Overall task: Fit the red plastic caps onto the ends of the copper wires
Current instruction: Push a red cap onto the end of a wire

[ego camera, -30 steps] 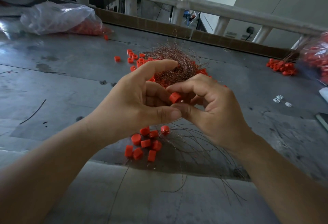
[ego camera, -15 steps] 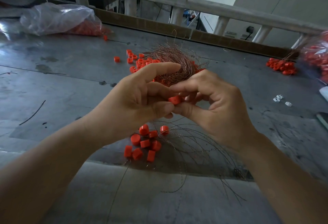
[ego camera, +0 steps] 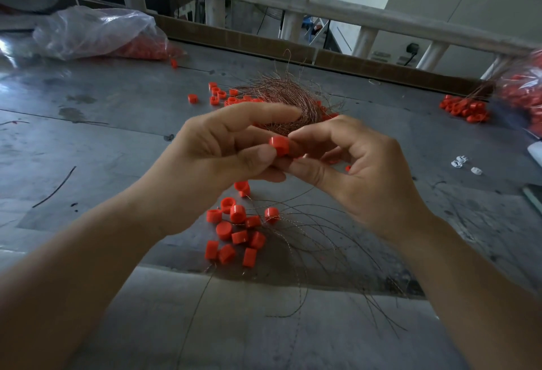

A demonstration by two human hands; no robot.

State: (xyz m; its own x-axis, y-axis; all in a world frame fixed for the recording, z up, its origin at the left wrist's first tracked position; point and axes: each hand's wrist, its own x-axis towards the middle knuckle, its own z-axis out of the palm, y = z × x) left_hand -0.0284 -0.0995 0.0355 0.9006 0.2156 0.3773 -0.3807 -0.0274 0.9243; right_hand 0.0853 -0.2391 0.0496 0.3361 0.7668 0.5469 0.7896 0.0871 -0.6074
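We hold red cap point(ego camera: 280, 145) just our side of wire nest point(ego camera: 289, 96), left hand point(ego camera: 223, 158) and right hand point(ego camera: 360, 170) both pinching it. Fitting step, we judge; wire end hidden. Next: push cap home squarely.

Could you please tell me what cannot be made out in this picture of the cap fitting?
Head view only:
Whether a wire end sits in the red cap: hidden by the left hand and right hand pinching it.
Red heap at the right edge: cut off, blurred.
White bits on the table: too small to identify.
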